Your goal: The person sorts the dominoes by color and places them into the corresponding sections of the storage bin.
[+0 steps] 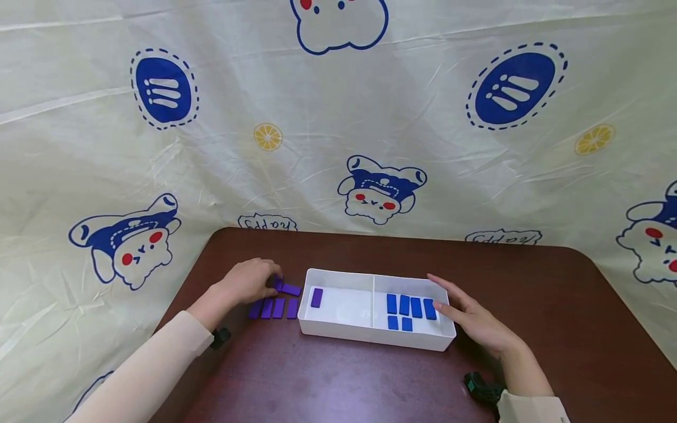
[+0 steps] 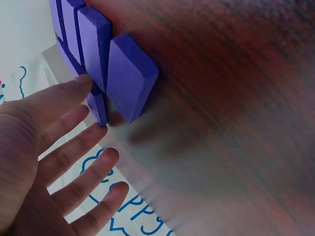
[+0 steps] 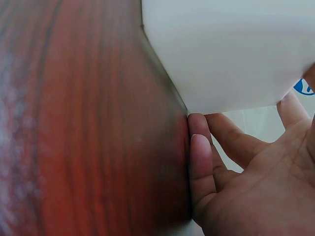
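A white two-part box [image 1: 338, 335] stands on the table. One purple tile [image 1: 317, 297] lies in its left compartment, and several blue tiles [image 1: 416, 308] lie in the right one. Left of the box my left hand [image 1: 244, 283] pinches a purple tile [image 2: 97, 107] between thumb and fingertips, beside several other purple tiles [image 2: 130, 76] on the table. At the box's right end my right hand [image 1: 476, 323] holds the wall, thumb reaching over the rim. In the right wrist view, fingers [image 3: 201, 162] lie low against the box's outer side [image 3: 221, 64].
The brown table [image 1: 338, 382] has rounded far corners. Behind it hangs a pale printed cloth [image 1: 317, 176] with cartoon figures. A dark band [image 1: 483, 388] is on the right wrist.
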The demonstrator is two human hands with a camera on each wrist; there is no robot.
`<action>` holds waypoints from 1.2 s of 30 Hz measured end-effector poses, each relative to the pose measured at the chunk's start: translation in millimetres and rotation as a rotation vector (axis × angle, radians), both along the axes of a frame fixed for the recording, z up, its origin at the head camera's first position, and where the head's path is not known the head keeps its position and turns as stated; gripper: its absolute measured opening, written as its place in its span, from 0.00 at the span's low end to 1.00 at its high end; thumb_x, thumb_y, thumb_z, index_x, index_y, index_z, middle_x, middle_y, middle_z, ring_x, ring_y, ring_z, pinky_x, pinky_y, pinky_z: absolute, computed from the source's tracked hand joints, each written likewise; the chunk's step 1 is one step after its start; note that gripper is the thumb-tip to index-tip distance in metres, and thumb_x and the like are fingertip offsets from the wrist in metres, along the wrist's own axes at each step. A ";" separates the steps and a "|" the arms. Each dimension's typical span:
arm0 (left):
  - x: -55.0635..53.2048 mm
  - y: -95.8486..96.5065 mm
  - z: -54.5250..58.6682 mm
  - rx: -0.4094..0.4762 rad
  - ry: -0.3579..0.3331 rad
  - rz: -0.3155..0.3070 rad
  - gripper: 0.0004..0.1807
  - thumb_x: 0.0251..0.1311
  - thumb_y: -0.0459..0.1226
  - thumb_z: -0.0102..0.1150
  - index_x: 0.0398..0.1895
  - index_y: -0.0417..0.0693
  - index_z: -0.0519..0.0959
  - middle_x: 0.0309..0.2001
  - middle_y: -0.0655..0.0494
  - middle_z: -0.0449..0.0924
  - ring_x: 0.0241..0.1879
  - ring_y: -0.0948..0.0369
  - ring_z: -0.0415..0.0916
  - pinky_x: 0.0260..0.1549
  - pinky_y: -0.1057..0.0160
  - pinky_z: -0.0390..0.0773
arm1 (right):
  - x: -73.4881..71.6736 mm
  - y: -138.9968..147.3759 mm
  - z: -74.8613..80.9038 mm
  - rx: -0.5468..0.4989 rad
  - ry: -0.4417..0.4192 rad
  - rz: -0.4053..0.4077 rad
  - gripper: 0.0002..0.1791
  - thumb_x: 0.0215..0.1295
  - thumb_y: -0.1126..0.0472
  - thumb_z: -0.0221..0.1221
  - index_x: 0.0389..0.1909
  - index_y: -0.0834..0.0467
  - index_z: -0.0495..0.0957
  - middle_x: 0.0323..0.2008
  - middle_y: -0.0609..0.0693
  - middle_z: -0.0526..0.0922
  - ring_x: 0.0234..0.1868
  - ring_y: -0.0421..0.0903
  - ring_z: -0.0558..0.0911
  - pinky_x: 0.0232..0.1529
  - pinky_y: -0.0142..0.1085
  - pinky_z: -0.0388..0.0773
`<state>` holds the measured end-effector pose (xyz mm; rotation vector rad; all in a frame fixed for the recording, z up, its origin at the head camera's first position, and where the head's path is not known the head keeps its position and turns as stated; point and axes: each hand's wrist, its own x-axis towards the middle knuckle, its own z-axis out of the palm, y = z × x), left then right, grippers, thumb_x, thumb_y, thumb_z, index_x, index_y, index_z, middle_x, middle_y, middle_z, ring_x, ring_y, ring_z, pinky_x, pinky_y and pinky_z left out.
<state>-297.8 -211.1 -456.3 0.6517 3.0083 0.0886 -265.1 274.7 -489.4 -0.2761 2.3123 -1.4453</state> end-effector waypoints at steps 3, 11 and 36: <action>-1.7 0.8 -0.3 0.002 0.004 0.006 0.16 0.49 0.47 0.72 0.42 0.58 0.82 0.46 0.59 0.82 0.48 0.54 0.80 0.43 0.51 0.79 | 0.1 -0.9 0.1 -0.001 0.000 -0.003 0.33 0.70 0.43 0.52 0.72 0.27 0.51 0.77 0.52 0.44 0.75 0.65 0.43 0.61 0.75 0.45; -5.7 -0.6 -2.8 0.018 -0.013 0.031 0.16 0.50 0.45 0.71 0.44 0.59 0.81 0.43 0.60 0.83 0.45 0.57 0.79 0.43 0.52 0.78 | 0.0 -3.4 -0.7 0.001 -0.015 -0.013 0.33 0.70 0.45 0.52 0.72 0.28 0.51 0.77 0.52 0.44 0.75 0.64 0.44 0.61 0.74 0.45; 4.0 11.4 41.1 0.032 0.055 -0.035 0.24 0.53 0.50 0.68 0.53 0.55 0.82 0.49 0.61 0.78 0.50 0.58 0.76 0.44 0.53 0.78 | -1.1 -1.6 0.1 0.002 -0.020 -0.008 0.34 0.69 0.43 0.53 0.72 0.27 0.50 0.77 0.52 0.43 0.75 0.65 0.43 0.59 0.76 0.45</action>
